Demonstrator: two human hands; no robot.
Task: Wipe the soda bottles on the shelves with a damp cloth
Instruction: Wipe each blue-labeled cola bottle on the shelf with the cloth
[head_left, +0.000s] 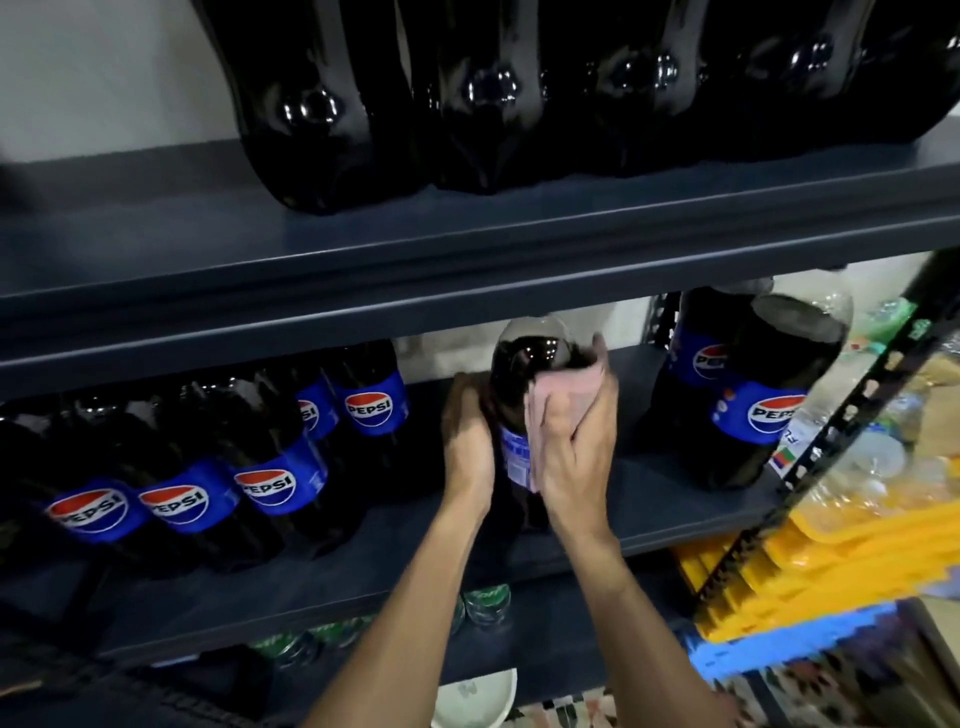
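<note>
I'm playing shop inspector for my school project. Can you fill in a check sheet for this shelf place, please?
Surface: dark middle shelf with bottles standing on it.
Job's things: held bottle in the gap between two groups; pink cloth against its upper side; Pepsi bottles in rows at left, two more at right; dark bottles on the upper shelf.
Clutter: clear plastic bottles and yellow crates piled right of the rack.
Grippers: left hand grips the held bottle; right hand presses the pink cloth on it.
Cables: nothing seen.
Surroundings: greenish bottles on the shelf below, a white bowl lower down, a pale wall behind.
</note>
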